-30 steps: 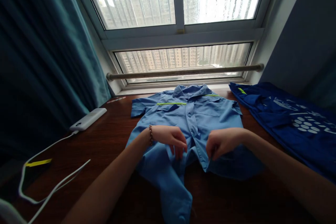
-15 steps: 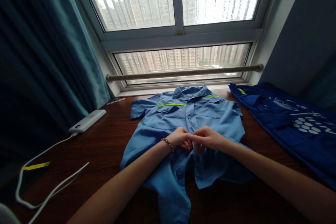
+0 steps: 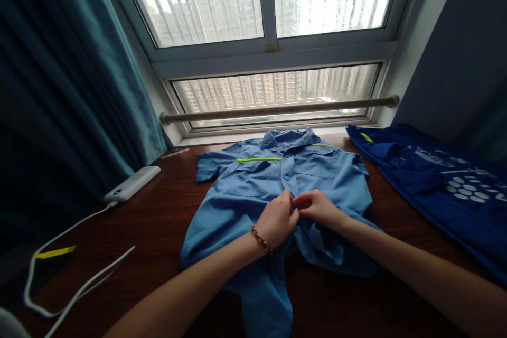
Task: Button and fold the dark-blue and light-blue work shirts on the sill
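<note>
Two hands meet over a dark wooden bench [image 3: 158, 222]. At the left lies a white power bank [image 3: 132, 183], its cable [image 3: 71, 274] trailing nearer. A light blue shirt [image 3: 237, 195] lies front up in the middle, collar toward the window. The left hand [image 3: 277, 217] is closed, pinching the shirt's button strip. The right hand [image 3: 317, 207] touches it and pinches the same strip. A dark blue garment [image 3: 435, 185] lies at the right.

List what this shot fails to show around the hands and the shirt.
Head view only.
What the left hand and right hand pinch on the light blue shirt: hidden by their own fingers.
Shirt's lower hem: cut off by the bottom edge.
Print on the dark blue garment: blurred, cut by the right edge.
End of the white cable: off the bottom-left corner.
</note>
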`<state>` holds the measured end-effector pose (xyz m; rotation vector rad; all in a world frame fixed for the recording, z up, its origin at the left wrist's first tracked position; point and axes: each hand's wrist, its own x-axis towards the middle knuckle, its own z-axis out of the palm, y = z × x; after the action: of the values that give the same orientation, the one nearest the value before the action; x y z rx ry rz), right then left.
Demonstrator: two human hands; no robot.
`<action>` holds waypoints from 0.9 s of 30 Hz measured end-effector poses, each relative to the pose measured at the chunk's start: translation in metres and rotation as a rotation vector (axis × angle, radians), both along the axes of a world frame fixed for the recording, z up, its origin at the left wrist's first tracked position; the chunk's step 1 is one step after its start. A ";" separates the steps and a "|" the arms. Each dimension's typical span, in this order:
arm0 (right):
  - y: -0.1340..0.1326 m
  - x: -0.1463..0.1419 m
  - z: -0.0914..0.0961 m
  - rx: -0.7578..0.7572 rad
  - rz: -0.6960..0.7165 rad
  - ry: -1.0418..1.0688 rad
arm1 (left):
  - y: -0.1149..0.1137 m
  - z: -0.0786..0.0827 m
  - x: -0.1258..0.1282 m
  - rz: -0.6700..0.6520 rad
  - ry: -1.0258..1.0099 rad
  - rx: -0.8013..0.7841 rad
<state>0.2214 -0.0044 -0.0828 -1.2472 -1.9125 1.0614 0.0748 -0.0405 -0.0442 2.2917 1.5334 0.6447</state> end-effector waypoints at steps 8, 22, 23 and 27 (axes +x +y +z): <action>0.001 0.001 -0.005 -0.023 -0.150 0.169 | 0.002 -0.005 0.000 0.022 0.041 0.029; -0.007 -0.003 0.006 0.103 -0.072 0.261 | 0.031 -0.020 -0.015 -0.074 -0.455 -0.309; -0.008 -0.004 0.006 0.114 -0.084 0.245 | 0.033 -0.023 -0.015 -0.072 -0.480 -0.321; -0.012 -0.007 0.006 0.136 -0.140 0.211 | 0.033 -0.030 -0.012 -0.016 -0.408 -0.231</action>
<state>0.2148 -0.0165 -0.0770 -1.1279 -1.6833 0.9350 0.0627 -0.0071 -0.0740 1.8605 1.3170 0.8226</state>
